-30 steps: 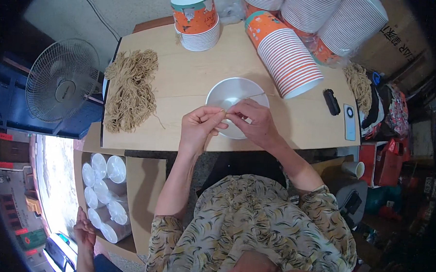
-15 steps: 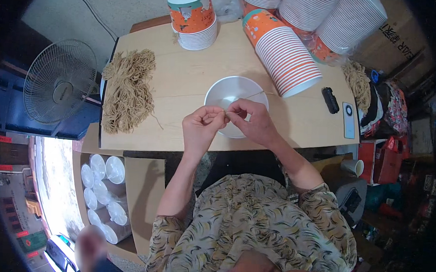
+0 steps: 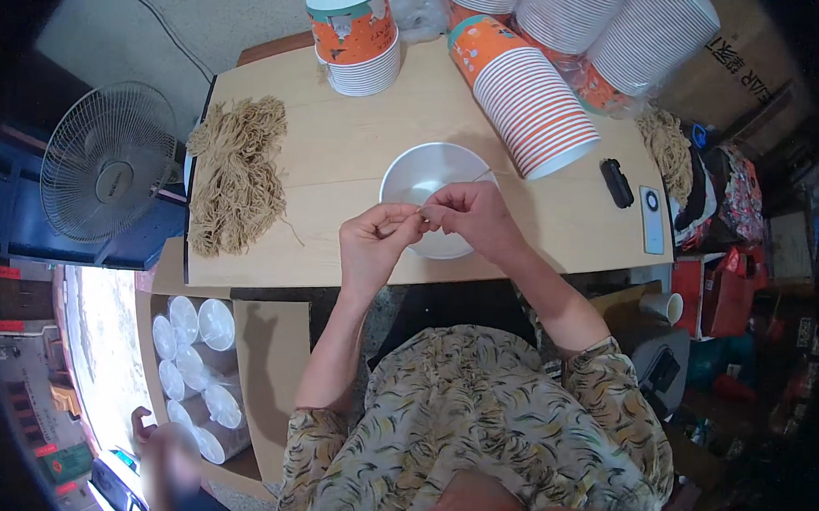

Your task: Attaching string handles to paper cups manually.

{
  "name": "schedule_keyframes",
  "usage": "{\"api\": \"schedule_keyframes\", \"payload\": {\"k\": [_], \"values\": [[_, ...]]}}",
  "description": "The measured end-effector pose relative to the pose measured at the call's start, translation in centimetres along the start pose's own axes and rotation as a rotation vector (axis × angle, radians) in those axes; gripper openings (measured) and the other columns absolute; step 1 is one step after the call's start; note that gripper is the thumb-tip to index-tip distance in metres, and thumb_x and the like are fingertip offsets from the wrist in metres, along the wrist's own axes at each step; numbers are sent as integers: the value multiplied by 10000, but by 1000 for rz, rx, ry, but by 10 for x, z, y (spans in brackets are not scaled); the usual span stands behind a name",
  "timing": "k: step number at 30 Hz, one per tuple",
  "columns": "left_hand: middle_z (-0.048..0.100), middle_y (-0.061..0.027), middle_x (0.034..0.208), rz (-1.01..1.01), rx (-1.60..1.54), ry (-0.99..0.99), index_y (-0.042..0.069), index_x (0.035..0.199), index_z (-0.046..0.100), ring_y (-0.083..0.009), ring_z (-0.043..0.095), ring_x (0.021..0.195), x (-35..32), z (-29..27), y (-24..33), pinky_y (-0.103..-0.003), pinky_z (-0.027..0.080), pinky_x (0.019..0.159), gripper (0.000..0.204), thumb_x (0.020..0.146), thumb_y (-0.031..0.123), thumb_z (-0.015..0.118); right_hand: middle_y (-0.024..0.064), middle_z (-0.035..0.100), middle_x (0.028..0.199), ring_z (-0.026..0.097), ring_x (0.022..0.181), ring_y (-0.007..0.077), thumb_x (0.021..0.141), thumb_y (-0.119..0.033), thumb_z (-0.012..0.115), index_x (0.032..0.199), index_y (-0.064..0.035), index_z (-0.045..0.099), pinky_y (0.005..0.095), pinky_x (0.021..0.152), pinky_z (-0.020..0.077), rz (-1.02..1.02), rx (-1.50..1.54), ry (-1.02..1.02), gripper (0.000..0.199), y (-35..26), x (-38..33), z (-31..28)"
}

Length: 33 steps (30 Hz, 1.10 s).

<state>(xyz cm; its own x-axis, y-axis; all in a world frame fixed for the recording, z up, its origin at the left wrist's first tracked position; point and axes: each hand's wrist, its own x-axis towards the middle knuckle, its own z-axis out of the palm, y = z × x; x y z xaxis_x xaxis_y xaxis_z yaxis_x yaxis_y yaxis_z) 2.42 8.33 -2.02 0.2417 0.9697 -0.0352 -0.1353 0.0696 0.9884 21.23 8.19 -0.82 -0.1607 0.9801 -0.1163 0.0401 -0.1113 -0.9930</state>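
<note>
A white paper bucket [image 3: 415, 169] stands upright at the near edge of the table, its mouth facing up. Over its near rim my left hand [image 3: 371, 245] and my right hand [image 3: 477, 224] meet, thumbs and forefingers pinched together. Between them runs a thin beige cord [image 3: 483, 176]; a short length shows beyond my right hand, near the bucket's right rim. The part inside the fingertips is mostly hidden. To the left lies a heap of beige cords [image 3: 239, 175].
Nested orange-and-white paper buckets [image 3: 535, 106] lie on their side at back right; another stack [image 3: 353, 43] stands at back left. A black object [image 3: 616, 183] and a phone [image 3: 650, 220] lie at right. A fan [image 3: 109, 165] and a carton of plastic cups [image 3: 267, 377] are left.
My fingers have shifted slightly, still pinched together, and less of the cord shows beyond my right hand. At lower left another person's hand has come up.
</note>
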Motion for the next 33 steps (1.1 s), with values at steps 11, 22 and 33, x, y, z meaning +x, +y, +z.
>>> {"api": "schedule_keyframes", "payload": {"k": [11,22,33], "values": [[743,-77,916,-139,-116,-50,-28,1026,701,-144,728,852,5,-6,4,-251,575,734,106,965,55,674,-17,581,607,489,502,31,1011,-163,601,999,0,707,218,470,395,-56,65,31,195,-9,3,-13],[741,-96,918,-125,-123,-88,-14,1006,671,-137,721,814,6,-1,6,-248,588,728,64,946,7,680,-29,613,632,495,557,16,888,-120,712,996,0,722,234,490,374,49,-104,-84,162,-6,3,-14],[740,-111,921,-106,-92,-92,-19,984,656,-143,725,812,4,1,8,-256,598,718,49,939,-21,675,-74,518,633,416,543,-6,938,-102,681,980,-42,650,211,474,300,-144,-152,-165,80,6,5,-17]]}}
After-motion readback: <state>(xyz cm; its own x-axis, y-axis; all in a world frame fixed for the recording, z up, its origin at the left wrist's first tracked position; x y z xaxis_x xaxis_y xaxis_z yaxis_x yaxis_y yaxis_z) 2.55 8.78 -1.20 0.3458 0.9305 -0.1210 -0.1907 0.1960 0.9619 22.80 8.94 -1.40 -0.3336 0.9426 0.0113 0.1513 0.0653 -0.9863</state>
